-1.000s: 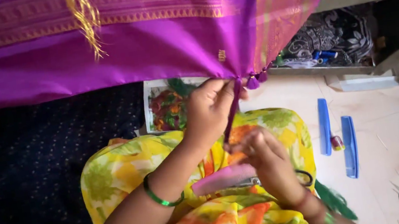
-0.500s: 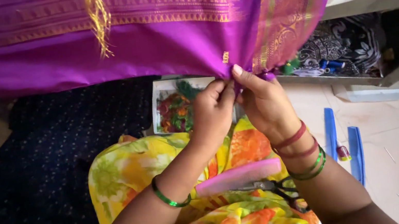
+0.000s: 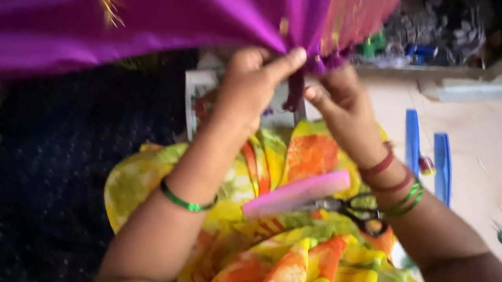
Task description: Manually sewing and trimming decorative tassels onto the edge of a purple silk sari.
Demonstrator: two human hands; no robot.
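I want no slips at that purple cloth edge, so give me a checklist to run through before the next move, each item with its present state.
1. Left hand pinches the lower edge of the hanging purple silk cloth with gold-woven border: ok.
2. Right hand is up at the dark purple tassel under that edge: ok.
3. Right fingers actually grip the tassel: cannot tell, blurred.
4. Flat pink plastic comb lies on the lap within reach: ok.
5. Black-handled scissors lie beside the comb, blades shut: cannot tell, partly hidden by the wrist.
6. Two blue plastic strips lie on the floor, apart from the hands: ok.
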